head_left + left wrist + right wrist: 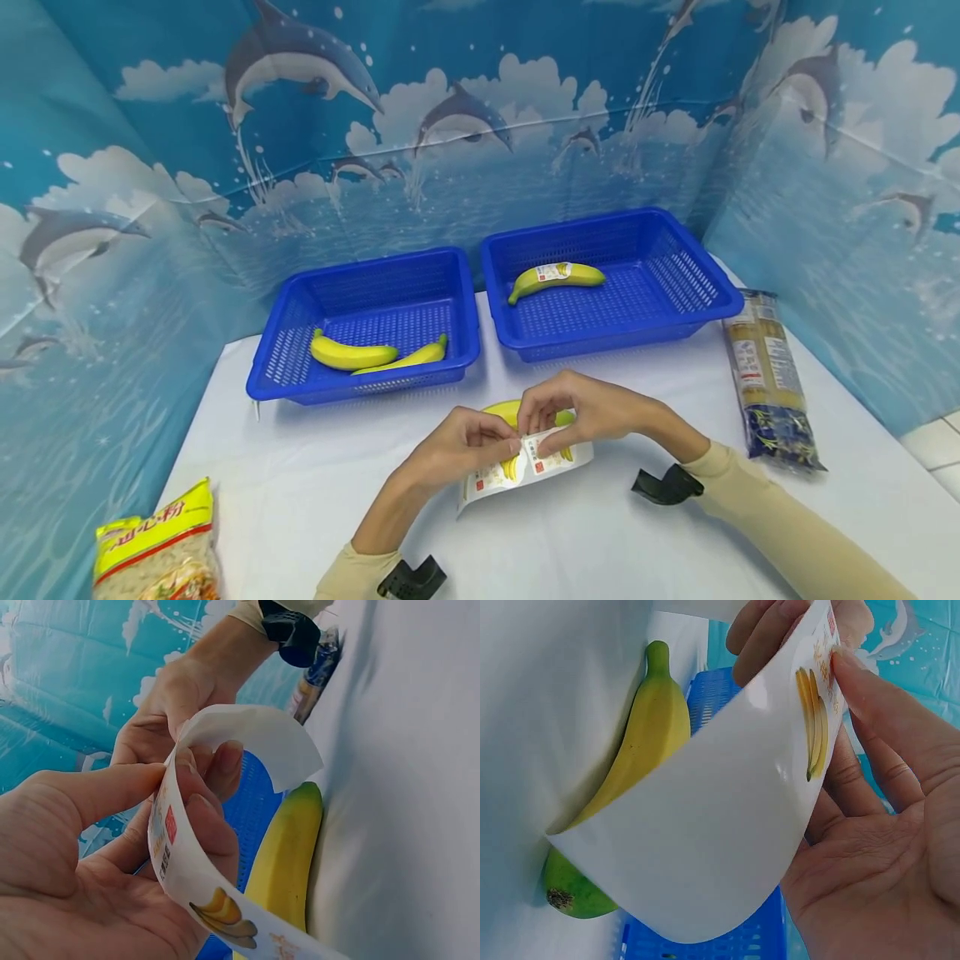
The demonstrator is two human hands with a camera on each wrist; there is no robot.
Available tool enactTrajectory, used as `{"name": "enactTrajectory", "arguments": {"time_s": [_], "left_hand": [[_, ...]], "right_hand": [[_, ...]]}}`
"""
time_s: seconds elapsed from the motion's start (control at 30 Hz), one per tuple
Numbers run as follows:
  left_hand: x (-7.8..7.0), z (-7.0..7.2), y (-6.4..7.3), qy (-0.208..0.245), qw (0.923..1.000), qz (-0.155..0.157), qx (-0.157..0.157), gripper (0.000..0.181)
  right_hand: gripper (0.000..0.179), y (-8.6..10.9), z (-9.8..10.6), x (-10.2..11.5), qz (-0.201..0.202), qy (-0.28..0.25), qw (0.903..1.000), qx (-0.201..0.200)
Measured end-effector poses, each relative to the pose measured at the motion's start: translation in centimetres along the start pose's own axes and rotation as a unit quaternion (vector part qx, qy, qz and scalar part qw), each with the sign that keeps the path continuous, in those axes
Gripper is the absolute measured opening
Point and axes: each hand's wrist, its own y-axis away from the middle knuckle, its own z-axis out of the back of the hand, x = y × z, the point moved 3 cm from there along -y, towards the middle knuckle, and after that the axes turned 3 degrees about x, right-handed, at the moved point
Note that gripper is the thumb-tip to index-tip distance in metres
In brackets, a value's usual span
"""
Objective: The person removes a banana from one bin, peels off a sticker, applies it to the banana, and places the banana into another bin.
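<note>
Both hands hold a white strip of banana stickers [487, 482] over the near part of the table. My left hand [457, 450] pinches it near the middle between thumb and fingers. Close beside it, my right hand [581, 410] pinches the same strip, thumb on the printed face. The strip bends in a curve, its printed side showing bananas and a red mark. Just behind the strip a yellow banana [289, 855] with greenish ends lies on the table, partly hidden by the hands in the head view.
Two bananas [348, 354] lie in the left blue basket [262, 358]. The right blue basket [675, 321] holds one banana [581, 275] bearing a sticker. A bag with a yellow top [161, 542] lies front left, and a long noodle-like packet [772, 375] lies at the right.
</note>
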Motion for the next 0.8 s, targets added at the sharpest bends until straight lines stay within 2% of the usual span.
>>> {"name": "enactTrajectory", "arguments": {"time_s": [0.1, 0.43, 0.8], "left_hand": [[0.00, -0.12, -0.07, 0.003, 1.0000, -0.001, -0.004, 0.025], [0.07, -0.51, -0.11, 0.015, 0.9995, 0.027, -0.008, 0.026], [0.15, -0.74, -0.09, 0.018, 0.9994, 0.030, -0.005, 0.028]], "right_hand": [[0.021, 0.09, 0.01, -0.04, -0.007, 0.003, 1.0000, -0.001], [0.018, 0.21, -0.01, 0.27, -0.021, -0.001, 0.9997, 0.013], [0.017, 0.36, -0.03, 0.40, -0.033, 0.006, 0.9993, 0.014]]}}
